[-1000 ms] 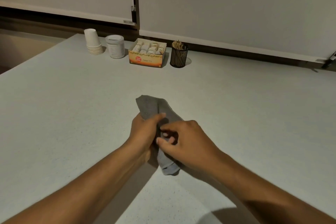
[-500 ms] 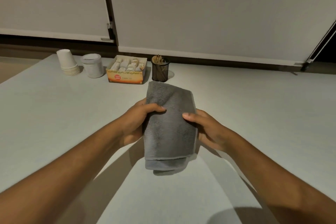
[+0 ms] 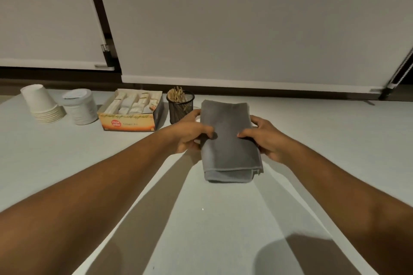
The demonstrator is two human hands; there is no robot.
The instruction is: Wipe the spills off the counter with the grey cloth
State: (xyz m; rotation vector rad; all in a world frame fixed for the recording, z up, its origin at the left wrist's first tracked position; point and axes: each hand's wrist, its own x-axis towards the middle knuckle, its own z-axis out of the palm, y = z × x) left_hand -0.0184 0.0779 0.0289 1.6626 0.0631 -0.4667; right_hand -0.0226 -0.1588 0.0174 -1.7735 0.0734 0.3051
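The grey cloth (image 3: 230, 143) is folded into a flat rectangle and held up between both hands above the pale counter (image 3: 223, 219). My left hand (image 3: 190, 134) grips its left edge, thumb on top. My right hand (image 3: 266, 138) grips its right edge the same way. The cloth's lower folded end hangs free toward me. A tiny bright speck (image 3: 202, 209) shows on the counter below the cloth; I see no clear spill.
Along the back edge stand a stack of white paper cups (image 3: 42, 105), a white lidded tub (image 3: 79, 106), an orange box of tea sachets (image 3: 130, 113) and a black mesh cup of wooden sticks (image 3: 180, 105). Roller blinds hang behind the counter.
The cloth went from bunched on the counter to folded flat and lifted in both hands. It has since moved farther away from me, toward the mesh cup.
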